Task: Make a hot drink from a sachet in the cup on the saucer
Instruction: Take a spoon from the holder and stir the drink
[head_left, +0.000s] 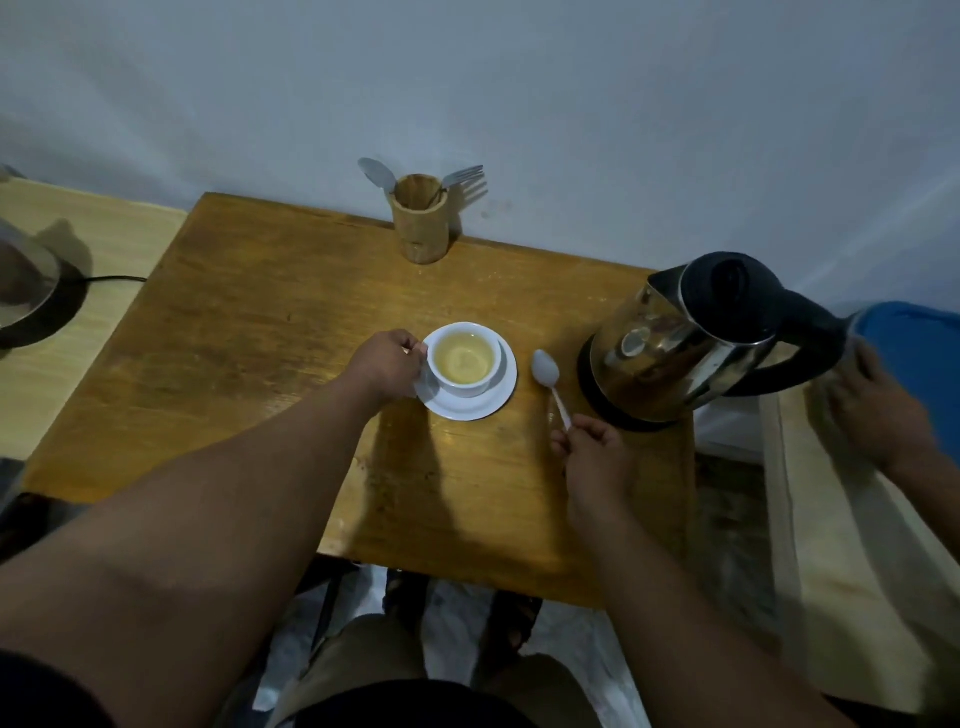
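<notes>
Cup (464, 361): sitting on saucer (497, 400), frame centre, holding pale liquid.
Left hand (387, 369): grip closing on cup handle.
Right hand (592, 447): grip pinching spoon (548, 376) handle.
Bench (249, 338): lying bare at left; kettle (675, 343) crowding right edge.

Single head-worn wide-angle view, looking forward and down from close above the table (270, 332), wall at 12 o'clock.

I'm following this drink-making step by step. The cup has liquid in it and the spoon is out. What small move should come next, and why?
Probably swing the spoon left and dip its bowl into the cup to stir. The right hand holds the spoon by its handle end beside the saucer, the cup already holds pale yellowish liquid, and the left hand steadies the cup at its side.
</notes>
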